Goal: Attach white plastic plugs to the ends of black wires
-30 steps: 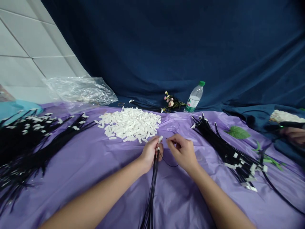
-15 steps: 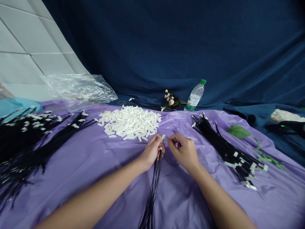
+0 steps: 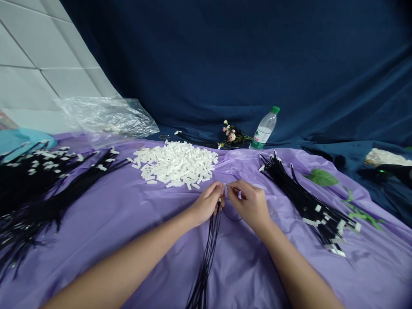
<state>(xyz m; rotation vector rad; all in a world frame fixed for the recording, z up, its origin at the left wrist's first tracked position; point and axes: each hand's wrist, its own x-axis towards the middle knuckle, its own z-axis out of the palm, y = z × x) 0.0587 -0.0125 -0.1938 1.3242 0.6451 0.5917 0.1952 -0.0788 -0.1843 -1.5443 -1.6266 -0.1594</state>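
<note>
head view: left hand point(image 3: 207, 201) clenched around the top of a bundle of black cords point(image 3: 206, 253) that trails down across the purple-covered bench point(image 3: 135, 223), with a small white cap point(image 3: 224, 186) pinched at the fingertips; right hand point(image 3: 249, 204) just beside it, pinching the thin tip of a single black cord point(image 3: 232, 187) that touches the cap's mouth. looks like the fitting step, cap going onto a cord end, so calls next for a steady, well-aligned push. more loose caps in the white pile point(image 3: 175, 164) just beyond both hands.
</note>
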